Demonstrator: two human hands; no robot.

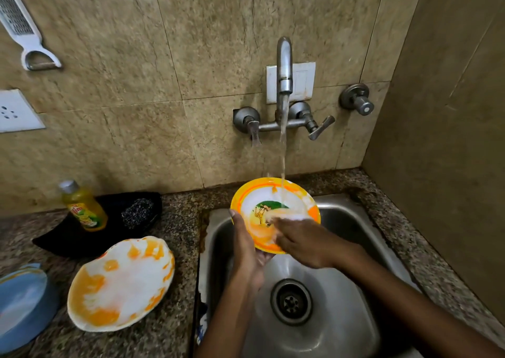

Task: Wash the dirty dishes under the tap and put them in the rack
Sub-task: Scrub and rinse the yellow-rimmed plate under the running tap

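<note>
Your yellow-rimmed plate (276,207) sits tilted over the back left part of the sink (341,221), under the running stream from the tap (284,65); water strikes its upper face and foam covers part of the printed centre. Your left hand (247,251) grips the plate at its left rim, thumb lying up the edge, fingers curled underneath. Your right hand (300,241) presses on the plate's lower face, fingers bent onto the foamy patch; whether a scrubber lies under them cannot be told. The drain (291,301) shows in the sink floor below both wrists. On the desk (175,316), just left of the sink's edge, a soapy white and orange plate (121,283) lies flat. Behind it a yellow detergent bottle (83,207) and a steel scourer (138,211) rest on a black tray (68,240) against the wall. A blue dish (24,303) sits at the desk's left edge.
</note>
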